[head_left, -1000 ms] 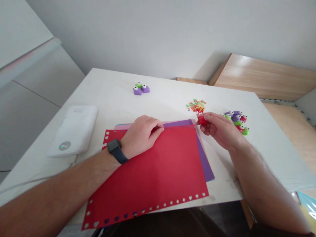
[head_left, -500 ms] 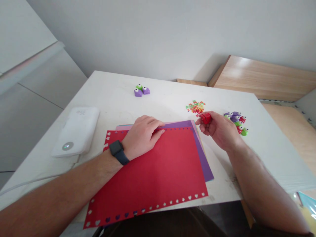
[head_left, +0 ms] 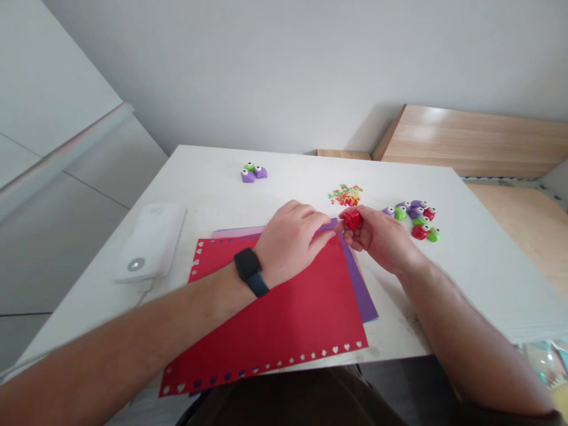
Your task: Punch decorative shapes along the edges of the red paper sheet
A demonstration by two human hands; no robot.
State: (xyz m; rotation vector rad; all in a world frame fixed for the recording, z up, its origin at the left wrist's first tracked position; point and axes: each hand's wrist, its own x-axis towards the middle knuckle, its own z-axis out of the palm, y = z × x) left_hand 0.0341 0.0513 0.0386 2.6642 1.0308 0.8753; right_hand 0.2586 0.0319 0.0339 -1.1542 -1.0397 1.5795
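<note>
A red paper sheet [head_left: 288, 313] with small punched hearts, stars and other shapes along its edges lies on a stack including a purple sheet [head_left: 361, 296]. My left hand [head_left: 293, 242], with a dark watch at the wrist, rests over its upper right part. The thumb and index finger are stretched out with a gap between them, near the sheet's top right corner. In my right hand [head_left: 377, 236] is a red craft punch [head_left: 352, 219], gripped just beyond that corner. The two hands' fingertips are close together; whether they touch is unclear.
Colourful paper cutouts [head_left: 347, 195] lie in a pile behind my right hand. Several eyed craft punches [head_left: 417, 216] sit at the right, and three more [head_left: 254, 173] at the back. A white device [head_left: 153, 239] with a cable stands at the left of the table [head_left: 293, 186].
My left hand has slid right along the sheet's top edge toward the corner. My right hand, still holding the red punch, has come slightly left. The camera view has shifted a little.
</note>
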